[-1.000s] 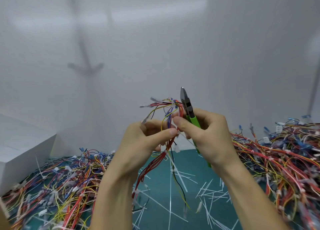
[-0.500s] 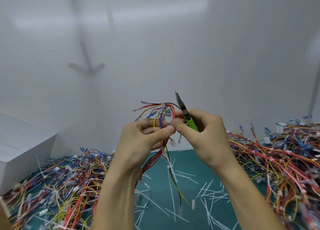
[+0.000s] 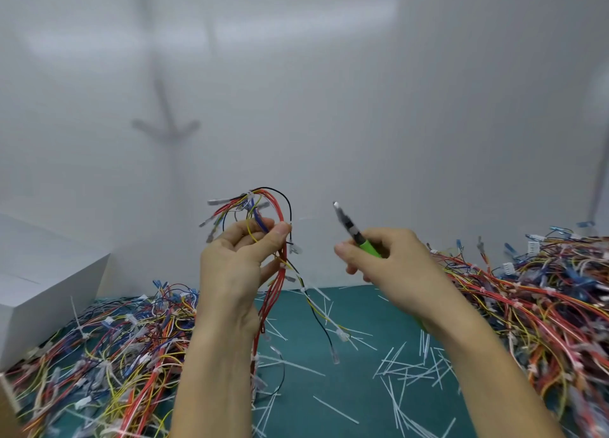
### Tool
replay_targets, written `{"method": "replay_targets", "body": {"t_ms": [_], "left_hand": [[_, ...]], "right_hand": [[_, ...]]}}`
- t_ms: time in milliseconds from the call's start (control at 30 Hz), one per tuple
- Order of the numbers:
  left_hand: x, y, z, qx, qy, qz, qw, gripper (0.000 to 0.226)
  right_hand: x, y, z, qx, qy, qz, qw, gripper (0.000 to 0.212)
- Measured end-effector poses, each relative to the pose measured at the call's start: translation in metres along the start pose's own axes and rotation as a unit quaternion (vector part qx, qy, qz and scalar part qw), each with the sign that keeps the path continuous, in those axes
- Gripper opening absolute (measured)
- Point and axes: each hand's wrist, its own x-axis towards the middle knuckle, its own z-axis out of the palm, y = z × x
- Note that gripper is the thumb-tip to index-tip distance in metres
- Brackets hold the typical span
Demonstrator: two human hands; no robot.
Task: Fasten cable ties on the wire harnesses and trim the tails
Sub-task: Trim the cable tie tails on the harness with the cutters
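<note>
white box (image 3: pixel 39 289): far left, beside the wires.
left pile (image 3: pixel 108 348): harnesses heaped on green mat (image 3: pixel 313 388).
left hand (image 3: pixel 237 266): raised, thumb and fingers pinching held harness (image 3: pixel 278 272); wires loop above, ends hang to mat.
right hand (image 3: pixel 389 266): apart from harness, fingers curled round green-handled cutters (image 3: pixel 354 231), tip pointing up-left, blurred.
cut tails (image 3: pixel 405 371): scattered on mat, centre-right.
right pile (image 3: pixel 527 289): heaped far right.

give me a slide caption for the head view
Left hand holds a wire harness; right hand grips green-handled cutters apart from it.
</note>
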Motion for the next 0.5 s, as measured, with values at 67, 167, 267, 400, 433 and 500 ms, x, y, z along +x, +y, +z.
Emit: {"method": "replay_targets", "body": {"t_ms": [67, 167, 267, 400, 433, 500], "left_hand": [[0.0, 0.0, 0.002, -0.003, 0.003, 0.007, 1.0, 0.015], [-0.002, -0.001, 0.004, 0.0, -0.003, 0.021, 1.0, 0.015], [-0.002, -0.001, 0.004, -0.001, -0.01, 0.035, 0.999, 0.015], [-0.001, -0.001, 0.003, -0.005, -0.011, 0.051, 0.999, 0.016], [-0.001, -0.001, 0.003, -0.005, -0.012, 0.054, 0.998, 0.016], [-0.001, -0.001, 0.002, 0.0, -0.016, 0.06, 0.998, 0.016]], "right_hand": [[0.0, 0.002, 0.002, -0.099, -0.042, 0.007, 0.994, 0.049], [-0.003, -0.001, 0.006, -0.148, -0.071, -0.024, 0.986, 0.06], [-0.004, -0.006, 0.008, -0.118, -0.071, -0.053, 0.989, 0.062], [-0.006, -0.008, 0.008, -0.143, -0.081, -0.062, 0.984, 0.065], [-0.006, -0.008, 0.008, -0.141, -0.085, -0.06, 0.985, 0.066], [-0.006, -0.008, 0.006, -0.124, -0.091, -0.061, 0.986, 0.069]]}}
